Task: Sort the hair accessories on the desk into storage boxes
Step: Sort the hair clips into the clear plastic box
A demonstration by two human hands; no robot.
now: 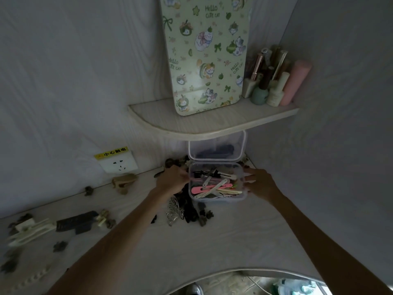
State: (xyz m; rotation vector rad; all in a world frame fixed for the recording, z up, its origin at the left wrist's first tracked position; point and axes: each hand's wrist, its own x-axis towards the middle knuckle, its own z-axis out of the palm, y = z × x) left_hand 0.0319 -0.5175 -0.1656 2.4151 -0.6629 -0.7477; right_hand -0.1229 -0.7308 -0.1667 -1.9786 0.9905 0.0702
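Note:
A clear plastic storage box [244, 195] stands open on the desk, its lid [217, 149] tipped up behind it. Inside lie several flat hair clips, pink, cream and black. My left hand [172, 179] is at the box's left rim with its fingers curled at a pink clip [197, 179] there. My right hand [260, 183] holds the box's right side. In front of the box lies a pile of dark clips with a silver butterfly clip [175, 211].
Loose clips are scattered over the desk to the left: a tan claw clip [124, 181], a dark blue clip [76, 222], a cream clip [29, 229]. A wall socket [118, 161] sits behind. A shelf [212, 122] overhead carries a patterned mirror and bottles.

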